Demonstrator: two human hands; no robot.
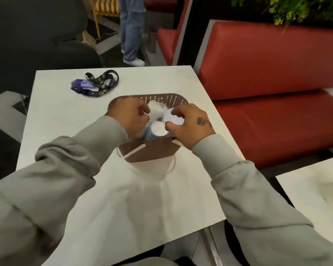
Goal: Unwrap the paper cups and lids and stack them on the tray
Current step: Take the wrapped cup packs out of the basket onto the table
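Both hands work over the brown perforated tray [178, 96] at the table's centre: the left hand [130, 114] is closed on crinkled clear wrapping [155, 109] toward ten o'clock, while the right hand [188, 124] pinches a white lid [172, 118] between thumb and fingers at two o'clock. A paper cup [157, 129] stands upright between them, so this looks like the unwrapping step. Next, the lid likely needs pulling free of the plastic and setting down on the tray.
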